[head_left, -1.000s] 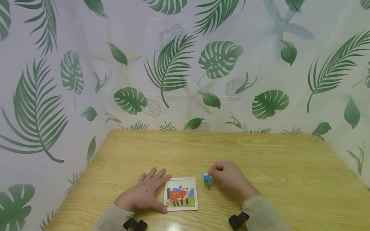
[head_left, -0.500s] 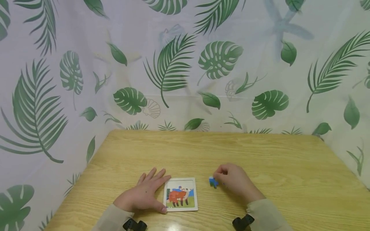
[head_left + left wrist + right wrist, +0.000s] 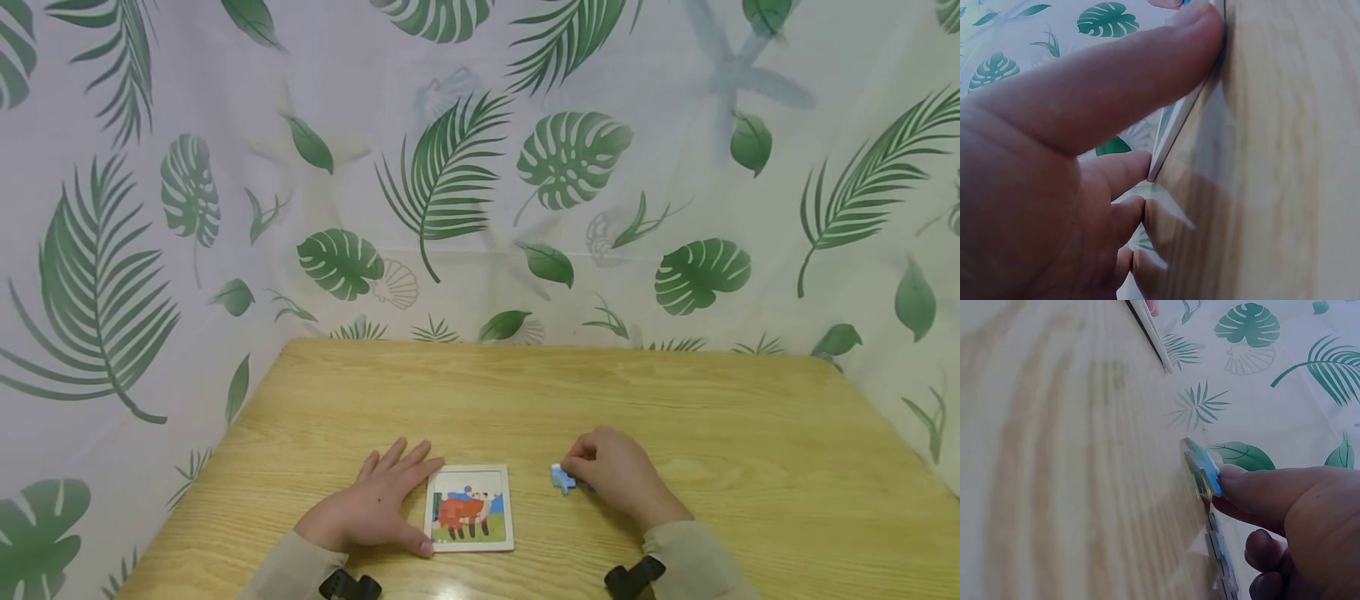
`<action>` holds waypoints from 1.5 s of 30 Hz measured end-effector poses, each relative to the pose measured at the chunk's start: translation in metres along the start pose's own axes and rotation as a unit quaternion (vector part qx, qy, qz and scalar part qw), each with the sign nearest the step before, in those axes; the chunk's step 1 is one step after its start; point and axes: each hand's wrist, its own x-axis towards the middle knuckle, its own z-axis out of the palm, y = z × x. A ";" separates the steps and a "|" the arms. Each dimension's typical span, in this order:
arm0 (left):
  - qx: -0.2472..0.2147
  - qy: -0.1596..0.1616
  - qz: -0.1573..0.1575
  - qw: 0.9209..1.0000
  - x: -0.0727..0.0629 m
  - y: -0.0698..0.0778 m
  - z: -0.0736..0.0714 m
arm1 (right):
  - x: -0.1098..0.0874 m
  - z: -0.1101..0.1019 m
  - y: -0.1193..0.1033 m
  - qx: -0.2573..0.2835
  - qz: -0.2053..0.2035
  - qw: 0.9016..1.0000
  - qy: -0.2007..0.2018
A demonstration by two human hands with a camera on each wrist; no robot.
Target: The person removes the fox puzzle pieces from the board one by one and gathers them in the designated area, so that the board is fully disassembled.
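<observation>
A small white-framed jigsaw puzzle [image 3: 469, 508] lies on the table, showing a red-orange animal with dark legs on green and blue. Its top strip is bare and pale. My left hand [image 3: 382, 504] rests with spread fingers along the puzzle's left edge, thumb and index finger touching the frame. To the right of the puzzle, my right hand [image 3: 618, 471] pinches a light-blue puzzle piece [image 3: 1202, 465] between thumb and index finger, close over the table. Beneath that hand, more puzzle pieces [image 3: 1219, 553] lie on the wood, mostly hidden from the head view.
The wooden table [image 3: 420, 392] reaches back to a white curtain [image 3: 480, 192] printed with green leaves. A dark wrist camera [image 3: 634, 577] sits at the right sleeve, another dark wrist camera [image 3: 350, 585] at the left.
My right hand has moved right, away from the puzzle, with the blue piece, which now lies flatter and catches more light. My left hand has stayed on the frame.
</observation>
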 end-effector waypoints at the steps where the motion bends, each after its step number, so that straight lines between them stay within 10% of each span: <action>1: -0.001 0.000 -0.001 1.000 0.000 0.000 0.000 | 0.000 0.000 0.001 -0.002 -0.002 1.000 0.002; 45: 0.017 -0.005 -0.002 1.000 0.002 -0.003 0.003 | 0.009 0.007 0.005 -0.059 -0.124 0.991 0.000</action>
